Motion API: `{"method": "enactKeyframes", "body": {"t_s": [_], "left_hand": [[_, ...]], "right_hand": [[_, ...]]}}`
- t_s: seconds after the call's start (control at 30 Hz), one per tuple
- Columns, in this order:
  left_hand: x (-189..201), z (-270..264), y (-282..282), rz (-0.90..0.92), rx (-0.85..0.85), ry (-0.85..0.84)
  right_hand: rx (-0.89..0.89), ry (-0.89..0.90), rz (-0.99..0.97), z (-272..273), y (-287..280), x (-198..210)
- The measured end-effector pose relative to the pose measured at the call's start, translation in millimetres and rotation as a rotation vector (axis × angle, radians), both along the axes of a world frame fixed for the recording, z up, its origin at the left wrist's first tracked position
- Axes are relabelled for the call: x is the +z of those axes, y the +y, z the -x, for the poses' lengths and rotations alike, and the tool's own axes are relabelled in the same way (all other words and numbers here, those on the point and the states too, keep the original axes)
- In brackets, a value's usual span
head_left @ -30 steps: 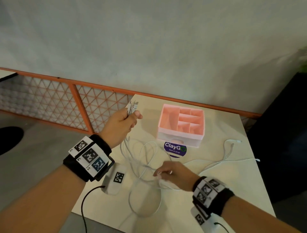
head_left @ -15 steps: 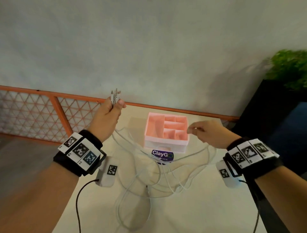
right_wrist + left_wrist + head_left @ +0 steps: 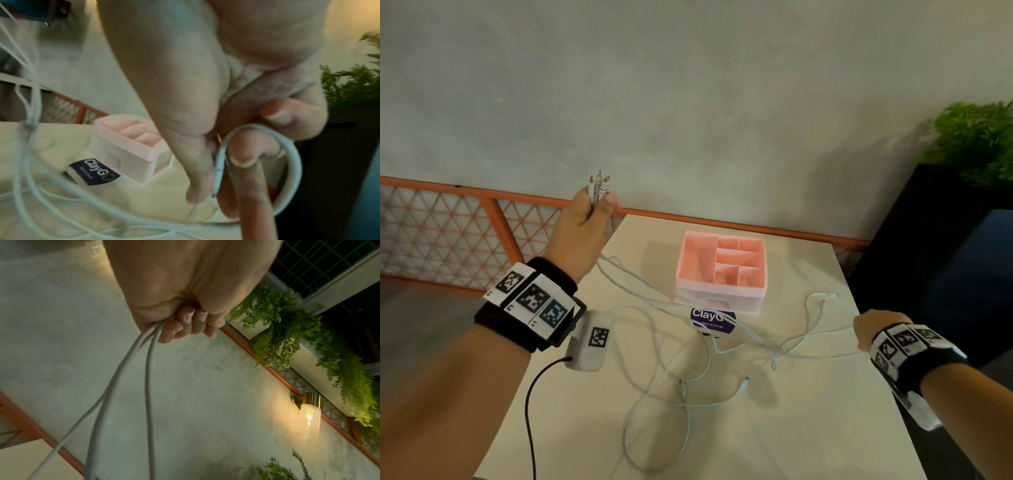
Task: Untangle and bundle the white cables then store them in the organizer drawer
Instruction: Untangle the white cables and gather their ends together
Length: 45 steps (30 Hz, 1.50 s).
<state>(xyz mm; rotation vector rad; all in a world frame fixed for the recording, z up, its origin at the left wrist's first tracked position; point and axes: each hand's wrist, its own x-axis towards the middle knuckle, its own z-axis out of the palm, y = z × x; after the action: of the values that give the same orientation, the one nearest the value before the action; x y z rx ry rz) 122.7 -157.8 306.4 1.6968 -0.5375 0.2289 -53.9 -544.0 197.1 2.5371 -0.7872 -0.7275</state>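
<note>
Gripping 3 cable ends (image 3: 598, 185) aloft, the left hand (image 3: 582, 233) is facing the right hand (image 3: 873, 329), whose fingers (image 3: 244, 155) are hooking a white cable (image 3: 815, 330) beside the pink organizer (image 3: 720, 270) on the counter (image 3: 791, 428).

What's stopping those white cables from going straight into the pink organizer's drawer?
The white cables are still knotted together, and a ClayGo sign stands directly before the closed drawer of the pink organizer.

ClayGo card (image 3: 711, 322) by table (image 3: 808, 428) middle | plant (image 3: 976, 140) right | wall lamp (image 3: 309, 417) lit
</note>
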Motion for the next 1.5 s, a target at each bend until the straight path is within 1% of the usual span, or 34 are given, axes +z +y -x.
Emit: {"method": "enactKeyframes", "body": {"t_s": [0.03,0.1,0.13,0.2,0.23,0.27,0.37,0.47,0.53,0.63,0.67,0.73,0.83,0.9,0.97,1.03,1.1,1.27,1.37,1.43,1.5], "left_hand": [[1,1,-1,0.023,-0.007,0.008],[-1,1,-3,-0.003,-0.008,0.0],[-4,1,-5,-0.037,-0.017,-0.001],[-11,2,-13,-0.062,-0.075,0.05],[-13,6,-19,-0.046,-0.126,0.094],[-14,11,-25,-0.032,-0.178,0.136],[-18,29,-46,-0.035,-0.283,0.201],[-23,43,-65,-0.046,-0.348,0.225],[-23,52,-76,-0.003,-0.383,0.268],[-20,65,-87,0.078,-0.417,0.307],[-20,68,-88,0.089,-0.403,0.311],[-19,71,-87,0.093,-0.376,0.304],[-20,74,-85,0.01,-0.35,0.249],[-21,75,-84,-0.016,-0.327,0.244],[-21,76,-84,0.014,-0.326,0.292],[-20,76,-84,0.045,-0.354,0.347],[-20,77,-85,0.029,-0.388,0.364],[-16,83,-87,-0.028,-0.435,0.301],[-12,87,-87,-0.029,-0.417,0.278],[-10,87,-87,-0.048,-0.378,0.255],[-6,83,-85,-0.043,-0.337,0.221]], "right_hand": [[-0.03,-0.029,-0.041,0,-4,0],[-0.04,-0.16,-0.218,-3,-2,8],[-0.022,-0.281,-0.35,-7,6,16],[-0.088,-0.615,-0.713,-16,26,31],[-0.113,-0.775,-0.891,-21,38,39],[-0.111,-0.874,-1.036,-25,50,50],[-0.012,-1.017,-1.424,-30,91,81],[0.066,-1.181,-1.64,-35,124,103],[0.052,-1.237,-1.783,-39,145,109],[-0.041,-1.305,-1.975,-45,167,108],[-0.062,-1.329,-2.001,-46,171,106],[-0.083,-1.368,-1.986,-48,178,101],[-0.076,-1.416,-1.838,-49,184,97],[-0.025,-1.438,-1.726,-50,186,97],[0.065,-1.454,-1.621,-49,188,98],[0.145,-1.461,-1.518,-47,189,99],[0.169,-1.469,-1.458,-45,188,99],[0.207,-1.455,-1.397,-43,185,96],[0.175,-1.4,-1.378,-42,182,92],[0.155,-1.321,-1.437,-41,180,85],[0.175,-1.183,-1.587,-39,182,73]]}}
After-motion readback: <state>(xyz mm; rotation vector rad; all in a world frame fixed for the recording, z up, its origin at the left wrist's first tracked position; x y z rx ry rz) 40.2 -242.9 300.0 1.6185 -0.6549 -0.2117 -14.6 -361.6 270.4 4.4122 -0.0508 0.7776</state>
